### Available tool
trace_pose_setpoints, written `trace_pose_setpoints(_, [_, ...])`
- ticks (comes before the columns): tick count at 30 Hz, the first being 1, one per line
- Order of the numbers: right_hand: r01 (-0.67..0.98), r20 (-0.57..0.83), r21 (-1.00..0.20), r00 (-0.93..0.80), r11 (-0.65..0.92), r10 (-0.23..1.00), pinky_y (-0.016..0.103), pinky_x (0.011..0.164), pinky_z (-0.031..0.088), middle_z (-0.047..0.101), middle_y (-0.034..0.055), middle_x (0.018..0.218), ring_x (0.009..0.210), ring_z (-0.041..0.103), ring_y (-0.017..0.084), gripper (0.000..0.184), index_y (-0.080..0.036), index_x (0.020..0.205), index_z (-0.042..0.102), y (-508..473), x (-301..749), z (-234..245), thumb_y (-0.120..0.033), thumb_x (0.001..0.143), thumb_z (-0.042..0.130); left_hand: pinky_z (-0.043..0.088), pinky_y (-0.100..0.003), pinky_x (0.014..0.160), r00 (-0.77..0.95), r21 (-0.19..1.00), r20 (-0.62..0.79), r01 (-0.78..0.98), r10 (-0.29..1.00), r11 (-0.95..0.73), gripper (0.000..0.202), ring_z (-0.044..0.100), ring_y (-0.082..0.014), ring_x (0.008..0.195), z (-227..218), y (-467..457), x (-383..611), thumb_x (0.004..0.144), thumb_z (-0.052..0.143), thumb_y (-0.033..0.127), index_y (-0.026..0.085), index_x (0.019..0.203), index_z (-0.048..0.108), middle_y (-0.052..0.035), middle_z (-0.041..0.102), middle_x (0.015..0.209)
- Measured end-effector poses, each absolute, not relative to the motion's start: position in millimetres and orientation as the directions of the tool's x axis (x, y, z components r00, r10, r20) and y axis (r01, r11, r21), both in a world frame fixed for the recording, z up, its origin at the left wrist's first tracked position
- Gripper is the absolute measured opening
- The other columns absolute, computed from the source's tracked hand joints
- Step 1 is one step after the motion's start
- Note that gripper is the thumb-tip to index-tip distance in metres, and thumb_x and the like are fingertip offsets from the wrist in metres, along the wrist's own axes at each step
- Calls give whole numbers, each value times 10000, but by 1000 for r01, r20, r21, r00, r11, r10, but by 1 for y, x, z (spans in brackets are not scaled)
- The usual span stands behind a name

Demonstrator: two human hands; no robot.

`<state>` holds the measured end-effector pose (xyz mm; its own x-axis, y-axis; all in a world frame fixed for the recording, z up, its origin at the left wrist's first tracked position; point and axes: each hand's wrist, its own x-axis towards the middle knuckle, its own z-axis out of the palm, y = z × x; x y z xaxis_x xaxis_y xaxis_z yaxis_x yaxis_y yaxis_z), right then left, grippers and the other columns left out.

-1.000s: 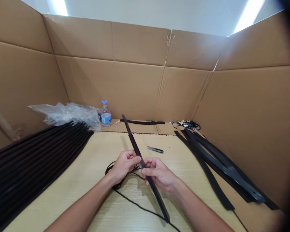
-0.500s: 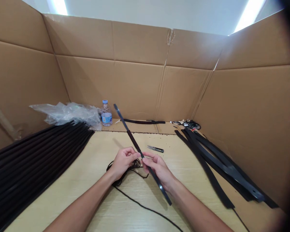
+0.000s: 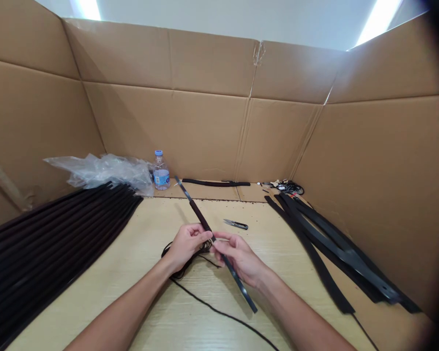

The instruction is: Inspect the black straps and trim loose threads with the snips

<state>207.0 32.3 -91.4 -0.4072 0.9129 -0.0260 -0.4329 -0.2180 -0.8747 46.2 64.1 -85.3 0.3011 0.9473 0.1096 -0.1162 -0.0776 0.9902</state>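
Note:
A long, thin black strip (image 3: 199, 216) slants from the far left toward me, its far half wrapped in dark cord. Both hands pinch it near its middle above the wooden table (image 3: 278, 243). My left hand (image 3: 186, 245) is closed on the strip and on the black cord (image 3: 190, 261) that coils under it and trails toward me. My right hand (image 3: 239, 258) is closed round the bare lower part of the strip, whose near end (image 3: 251, 306) sticks out past my wrist.
A stack of long black wrapped strips (image 3: 54, 239) lies at the left, with clear plastic bags (image 3: 102, 171) and a water bottle (image 3: 161, 171) behind it. Small snips (image 3: 236, 224) lie beyond my hands. Flat black strips (image 3: 332, 248) lie at the right. Cardboard walls (image 3: 212, 131) enclose the table.
The strip was tilted up and pushed away through my hands, then its far end came back down. My hands have barely shifted and kept their grip.

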Motion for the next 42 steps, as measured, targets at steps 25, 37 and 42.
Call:
trace_pose_setpoints(25, [-509, 13, -844, -336, -170, 942, 202, 420, 391, 628, 60, 898, 523, 526, 94, 374, -172, 885, 441, 29, 199, -91, -382, 720, 703, 208, -196, 437, 321, 988, 138, -113, 937, -107, 426, 342, -76, 447, -89, 67, 48, 712, 695, 495, 153, 582, 478, 14, 472, 505])
trace_pose_setpoints(37, [-397, 34, -907, -401, -140, 915, 187, 511, 423, 566, -13, 703, 547, 523, 68, 348, -128, 808, 517, 30, 211, -92, -220, 612, 789, 133, -199, 420, 375, 993, 110, -77, 920, -88, 425, 244, -57, 426, -87, 65, 46, 696, 703, 509, 151, 595, 497, 58, 348, 471])
trace_pose_setpoints(42, [-434, 39, -889, -390, -146, 920, 199, 417, 379, 634, 50, 871, 526, 548, 109, 367, -180, 906, 451, 34, 209, -91, -386, 723, 693, 176, -198, 427, 314, 986, 165, -81, 935, -147, 409, 291, -65, 435, -85, 67, 46, 724, 679, 495, 148, 582, 517, 28, 435, 486])
